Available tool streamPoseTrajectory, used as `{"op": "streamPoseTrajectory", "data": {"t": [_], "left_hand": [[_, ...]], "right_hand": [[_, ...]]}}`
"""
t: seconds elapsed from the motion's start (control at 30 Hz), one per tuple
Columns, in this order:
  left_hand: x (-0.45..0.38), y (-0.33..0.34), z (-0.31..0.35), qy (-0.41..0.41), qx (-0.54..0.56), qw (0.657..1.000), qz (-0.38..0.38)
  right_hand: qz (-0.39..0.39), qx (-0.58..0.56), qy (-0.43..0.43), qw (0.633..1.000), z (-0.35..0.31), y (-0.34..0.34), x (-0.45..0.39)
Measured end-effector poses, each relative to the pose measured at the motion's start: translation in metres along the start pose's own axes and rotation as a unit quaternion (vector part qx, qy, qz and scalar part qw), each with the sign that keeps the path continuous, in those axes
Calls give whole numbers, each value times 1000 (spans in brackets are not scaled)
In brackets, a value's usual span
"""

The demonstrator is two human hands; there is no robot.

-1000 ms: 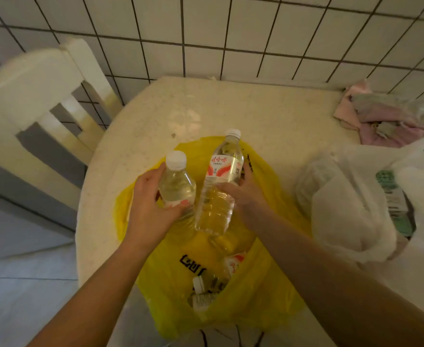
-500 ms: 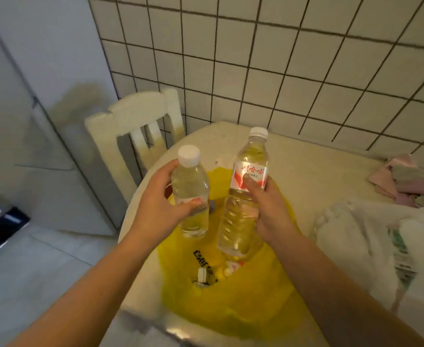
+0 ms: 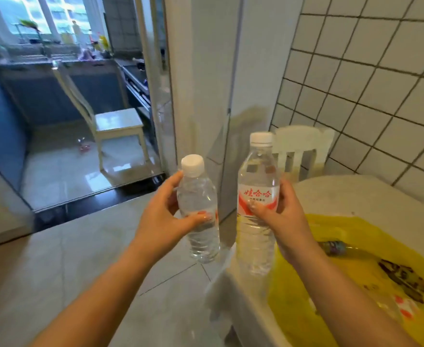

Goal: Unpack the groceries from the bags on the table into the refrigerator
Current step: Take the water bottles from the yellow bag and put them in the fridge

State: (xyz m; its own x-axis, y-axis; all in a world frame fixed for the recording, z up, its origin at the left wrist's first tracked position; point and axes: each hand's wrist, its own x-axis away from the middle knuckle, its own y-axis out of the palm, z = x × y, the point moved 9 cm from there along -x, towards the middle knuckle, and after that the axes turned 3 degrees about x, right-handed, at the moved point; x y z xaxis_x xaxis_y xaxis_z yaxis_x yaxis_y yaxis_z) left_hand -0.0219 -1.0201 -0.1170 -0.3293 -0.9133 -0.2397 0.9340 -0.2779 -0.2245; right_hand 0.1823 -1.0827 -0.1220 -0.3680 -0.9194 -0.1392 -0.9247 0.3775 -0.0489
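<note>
Both hands are up in front of the person, and each one holds 1 water bottle. The left hand (image 3: 163,221) wraps its fingers around the small bottle (image 3: 200,216), which has a white cap and no label. The right hand (image 3: 286,216) grips the tall bottle (image 3: 257,204) around its red and white label. The 2 bottles stand upright, side by side, close but not touching. They hang in the air past the left edge of the table (image 3: 356,196), over the floor.

I think the person is carrying them off to the fridge. No fridge shows that I can be sure of.

What could go wrong? The bottles are smooth and full, so one could slip out and fall on the hard floor. With both hands full, opening a fridge door will be tricky. One bottle may need to be tucked away or put down first.

On the table to the right lies the yellow bag (image 3: 331,284), open and flat. It still has things inside: something small and dark with a bluish end, near the far side, something dark further right, and something red and white near the right edge. I cannot tell what they are. A white chair (image 3: 303,146) stands at the far side of the table by the tiled wall.
</note>
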Motion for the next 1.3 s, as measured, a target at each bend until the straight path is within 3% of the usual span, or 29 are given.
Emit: {"op": "streamPoseTrajectory", "data": {"t": [0.23,0.43,0.6,0.93,1.3], "left_hand": [[-19,-159,-31,-10,20,997,75],[-67,-289,-52,-2,6,998,69],[-126,-362,-58,17,-9,997,70],[-291,-413,-108,12,14,998,67],[-529,-394,-131,20,45,998,36]], "right_hand": [[-101,30,-58,993,-23,160,-43],[-119,23,-96,988,-46,290,-93],[-104,9,-102,989,-53,360,-147],[-68,-47,-85,993,-26,425,-311],[14,-86,-121,989,-28,431,-511]]}}
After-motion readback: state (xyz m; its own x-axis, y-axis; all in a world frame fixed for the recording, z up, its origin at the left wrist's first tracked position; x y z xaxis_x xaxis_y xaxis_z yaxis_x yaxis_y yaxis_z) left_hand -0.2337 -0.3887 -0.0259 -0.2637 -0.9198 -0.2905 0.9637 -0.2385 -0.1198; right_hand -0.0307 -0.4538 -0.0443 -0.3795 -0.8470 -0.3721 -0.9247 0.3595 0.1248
